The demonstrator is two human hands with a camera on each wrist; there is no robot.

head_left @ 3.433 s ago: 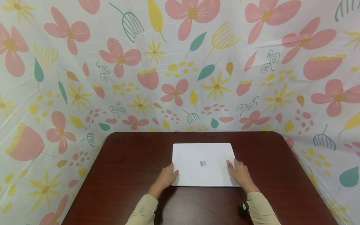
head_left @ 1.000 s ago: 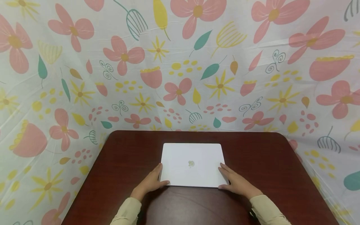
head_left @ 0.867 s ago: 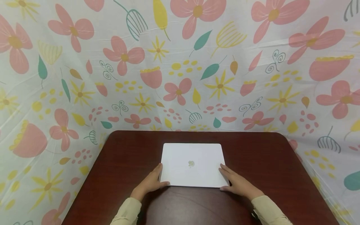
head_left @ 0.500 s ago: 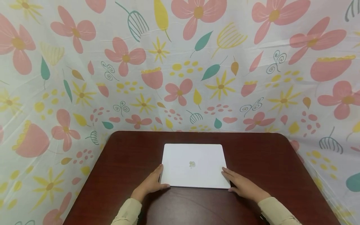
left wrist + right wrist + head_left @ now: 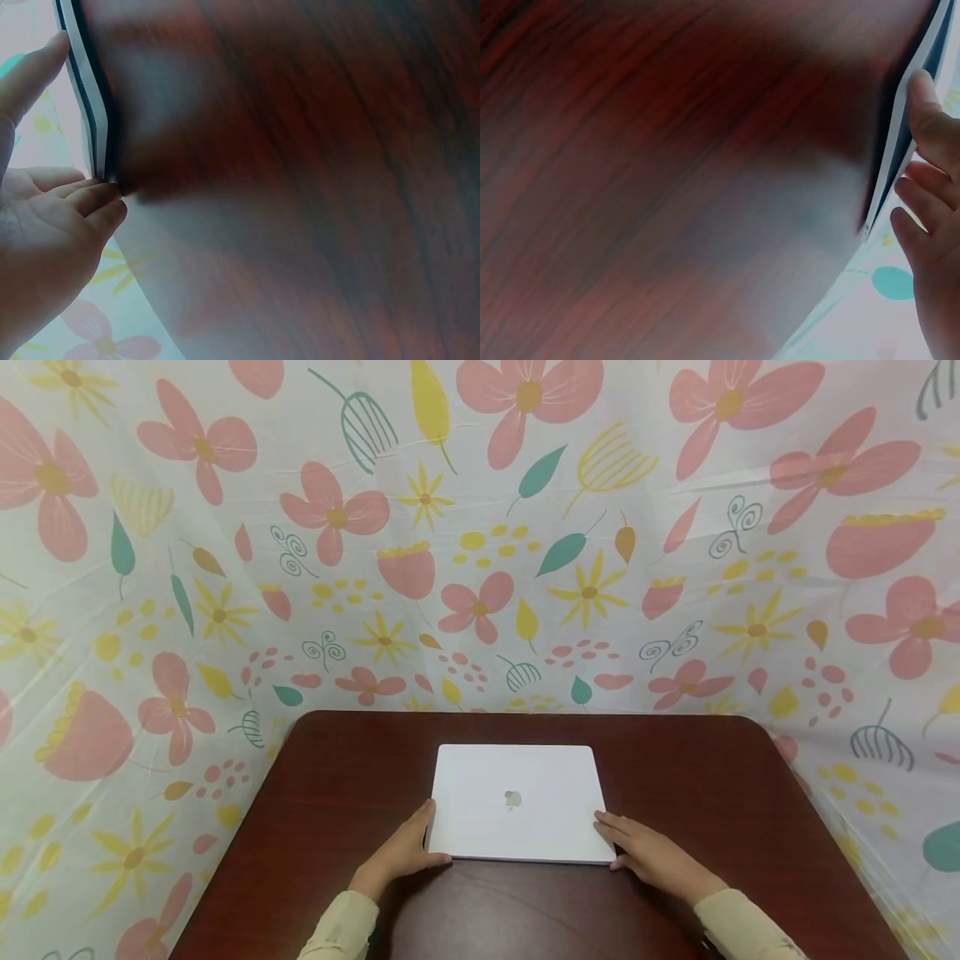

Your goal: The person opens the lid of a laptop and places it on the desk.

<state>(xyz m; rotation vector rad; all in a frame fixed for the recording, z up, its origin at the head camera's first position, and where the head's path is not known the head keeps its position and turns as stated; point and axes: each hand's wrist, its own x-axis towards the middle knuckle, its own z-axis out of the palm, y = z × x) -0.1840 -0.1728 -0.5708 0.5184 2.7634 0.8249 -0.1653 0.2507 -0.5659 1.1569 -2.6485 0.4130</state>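
A closed silver laptop (image 5: 521, 777) with an apple logo lies flat on the table. My left hand (image 5: 401, 852) rests at its near left corner, straight fingers along the left side and thumb on the front edge. Mirroring it, my right hand (image 5: 660, 856) touches the right side with its fingertips, the thumb at the near right corner. Seen from the right wrist, the thumb (image 5: 922, 94) lies against the laptop's edge (image 5: 891, 142), where a dark gap shows between base and lid. The left wrist view has the left thumb (image 5: 34, 71) on the edge and the fingertips bunched at the side.
The dark reddish-brown wooden table (image 5: 330, 777) has rounded far corners. A white sheet (image 5: 480, 543) printed with flowers and leaves hangs behind it and along both sides. Light-coloured sleeves (image 5: 345, 927) cover both forearms.
The laptop sits further left than about three seconds ago, when both hands were on its sides. Over the last second my right hand slid slightly right and toward me; the left stayed.
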